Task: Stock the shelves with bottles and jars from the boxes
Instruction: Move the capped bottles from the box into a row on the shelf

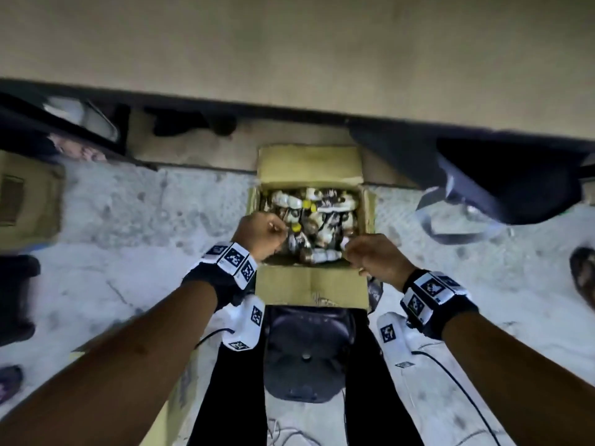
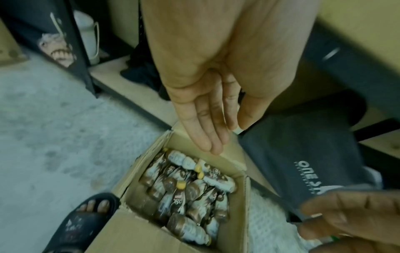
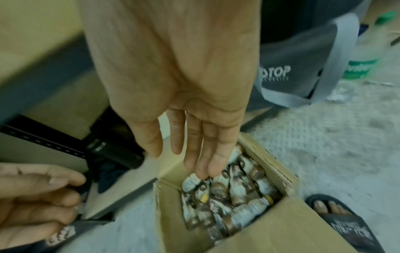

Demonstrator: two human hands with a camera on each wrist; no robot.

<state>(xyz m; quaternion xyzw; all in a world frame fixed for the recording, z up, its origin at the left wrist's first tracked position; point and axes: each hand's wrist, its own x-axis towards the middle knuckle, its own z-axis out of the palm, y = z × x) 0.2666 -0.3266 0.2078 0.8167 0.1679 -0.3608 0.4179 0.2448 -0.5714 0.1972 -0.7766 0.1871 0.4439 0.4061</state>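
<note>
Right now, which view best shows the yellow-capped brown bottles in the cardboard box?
Left wrist: the yellow-capped brown bottles lie unobstructed and close. Right wrist shows them partly behind the fingers; head view shows them small and distant.

I see a dark tote bag (image 3: 303, 56) with grey straps slumped on the pale speckled floor (image 1: 135, 214). A black sandal (image 2: 80, 224) sits near my view's edge, and a white flask (image 2: 87, 36) stands beside a black post.
</note>
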